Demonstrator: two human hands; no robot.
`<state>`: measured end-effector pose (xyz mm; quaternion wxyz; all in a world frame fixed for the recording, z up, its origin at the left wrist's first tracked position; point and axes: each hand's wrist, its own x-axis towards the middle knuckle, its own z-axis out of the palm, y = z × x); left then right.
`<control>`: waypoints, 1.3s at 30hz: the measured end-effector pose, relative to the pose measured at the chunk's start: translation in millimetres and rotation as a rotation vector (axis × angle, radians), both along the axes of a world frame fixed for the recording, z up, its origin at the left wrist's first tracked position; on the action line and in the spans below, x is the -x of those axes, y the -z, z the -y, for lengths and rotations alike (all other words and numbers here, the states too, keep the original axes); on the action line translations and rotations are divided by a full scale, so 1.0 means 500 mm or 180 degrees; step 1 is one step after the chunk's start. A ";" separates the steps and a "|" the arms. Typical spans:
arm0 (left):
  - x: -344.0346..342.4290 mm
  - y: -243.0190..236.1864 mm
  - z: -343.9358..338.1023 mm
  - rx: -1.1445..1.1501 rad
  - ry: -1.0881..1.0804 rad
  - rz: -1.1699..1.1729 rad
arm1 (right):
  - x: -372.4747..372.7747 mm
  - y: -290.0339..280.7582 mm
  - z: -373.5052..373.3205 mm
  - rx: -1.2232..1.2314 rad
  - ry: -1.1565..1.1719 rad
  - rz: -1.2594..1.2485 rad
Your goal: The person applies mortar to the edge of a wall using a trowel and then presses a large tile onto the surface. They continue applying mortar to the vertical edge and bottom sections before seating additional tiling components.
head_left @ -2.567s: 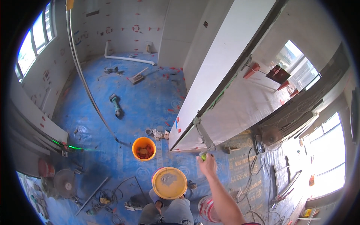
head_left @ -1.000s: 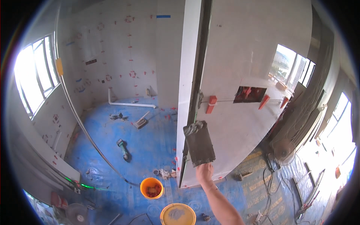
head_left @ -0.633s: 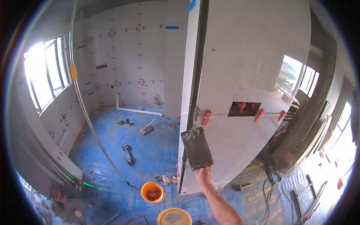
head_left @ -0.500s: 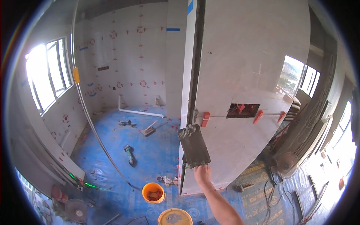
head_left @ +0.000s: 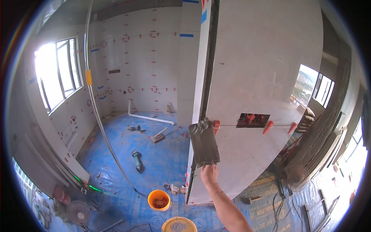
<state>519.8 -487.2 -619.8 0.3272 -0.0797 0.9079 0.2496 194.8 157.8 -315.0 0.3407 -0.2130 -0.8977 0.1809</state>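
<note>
My right hand (head_left: 209, 174) is closed round the handle end of a flat rectangular plastering trowel (head_left: 205, 145). Grey mortar covers the blade's face and lies thickest along its top edge. The trowel is held up at the corner of a wall faced with large pale tiles (head_left: 266, 77), over the dark mortar-lined joint (head_left: 208, 65) that runs down this corner. Just right of the blade, a red tile-levelling wedge (head_left: 216, 125) is partly covered by it. Whether the blade touches the wall, I cannot tell. My left hand is out of view.
Below stand an orange bucket (head_left: 159, 200) with reddish bits inside and a mortar-smeared yellow bucket (head_left: 179, 225). On the blue floor sheet (head_left: 112, 154) lie a green power tool (head_left: 136, 160), a float (head_left: 157, 137) and a white pipe (head_left: 152, 118). A fan (head_left: 297, 178) stands right.
The trowel has risen a little along the wall corner and now covers part of the nearest red wedge. My whole view has shifted slightly.
</note>
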 end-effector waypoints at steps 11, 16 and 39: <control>0.032 0.059 0.040 0.0501 0.1194 -0.0442 | -0.080 -0.163 0.087 -0.0204 -0.0769 -0.0008; 0.179 0.087 0.075 -0.0467 0.0212 -0.0134 | -0.276 0.036 0.114 -0.0326 -0.1559 0.0206; 1.358 -0.280 -0.688 -0.1140 0.3296 -0.1921 | -0.335 0.197 0.438 0.0003 0.1656 0.1910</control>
